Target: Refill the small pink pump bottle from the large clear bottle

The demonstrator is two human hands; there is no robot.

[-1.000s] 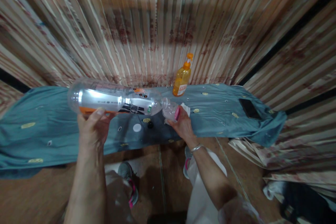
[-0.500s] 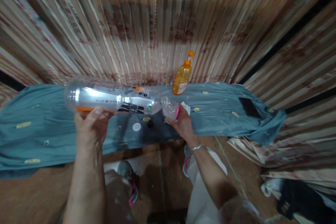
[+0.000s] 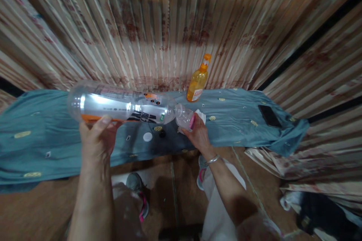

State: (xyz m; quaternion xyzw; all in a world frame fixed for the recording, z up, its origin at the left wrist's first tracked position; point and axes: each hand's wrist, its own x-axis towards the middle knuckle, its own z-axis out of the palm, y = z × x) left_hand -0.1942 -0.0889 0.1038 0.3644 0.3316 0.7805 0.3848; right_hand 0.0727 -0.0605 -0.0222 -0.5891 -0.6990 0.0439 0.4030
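Grips large bottle (image 3: 118,106) sideways in half-closed left hand (image 3: 98,134); clasps small bottle (image 3: 183,117) by pink end (image 3: 192,121) in curled right hand (image 3: 200,134) angled inward.

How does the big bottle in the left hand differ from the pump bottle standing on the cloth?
The big bottle is held sideways in the left hand, while the pump bottle stands upright on the cloth. The big bottle is clear with a mostly silver label; the pump bottle is yellow-orange with a small whitish one. The big bottle looks longer than the pump bottle. Both are partly see-through.
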